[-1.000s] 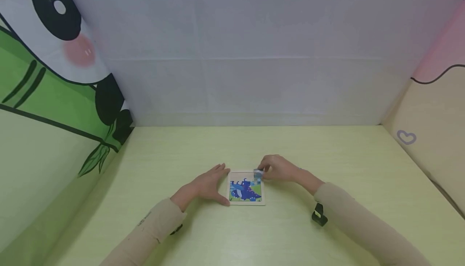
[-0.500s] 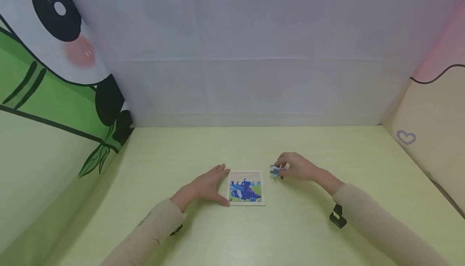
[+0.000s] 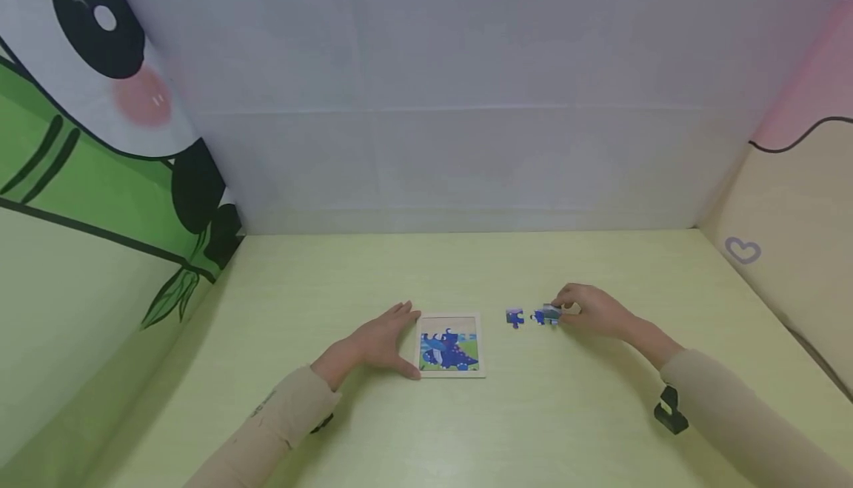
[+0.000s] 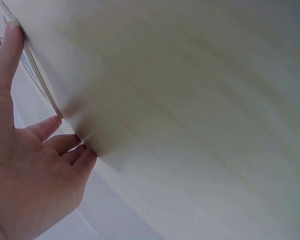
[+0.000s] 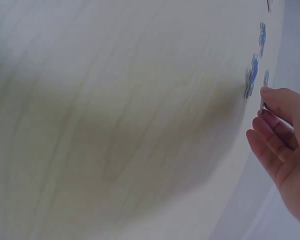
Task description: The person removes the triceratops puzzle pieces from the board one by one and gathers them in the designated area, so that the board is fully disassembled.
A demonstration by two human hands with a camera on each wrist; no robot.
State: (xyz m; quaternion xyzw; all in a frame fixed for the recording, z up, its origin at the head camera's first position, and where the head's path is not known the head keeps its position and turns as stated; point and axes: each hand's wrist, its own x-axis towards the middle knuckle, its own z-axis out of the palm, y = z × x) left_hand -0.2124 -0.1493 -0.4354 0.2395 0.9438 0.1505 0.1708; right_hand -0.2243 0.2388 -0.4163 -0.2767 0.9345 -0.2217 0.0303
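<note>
A small framed jigsaw puzzle point(image 3: 483, 351) with a blue dinosaur picture lies on the table. Its upper strip shows bare backing. My left hand point(image 3: 375, 340) rests at the frame's left side, thumb at the lower corner and fingers at the upper one; the left wrist view shows the thumb and a fingertip touching the frame's edge point(image 4: 40, 75). To the right of the frame, my right hand point(image 3: 595, 312) pinches a puzzle piece point(image 3: 552, 311) between thumb and fingers. In the right wrist view this piece point(image 5: 266, 80) is tilted on edge, just above the tabletop.
One loose blue puzzle piece point(image 3: 537, 317) lies beside or partly under the held one. Another purple-blue piece point(image 3: 514, 317) is nearer the frame. A pale wall point(image 3: 426, 169) stands behind the table, and printed cloth panels point(image 3: 120, 199) flank it.
My right hand has carried the pinched puzzle piece from the frame's upper right corner off to the right, uncovering the loose pieces. The left hand has stayed on the frame.
</note>
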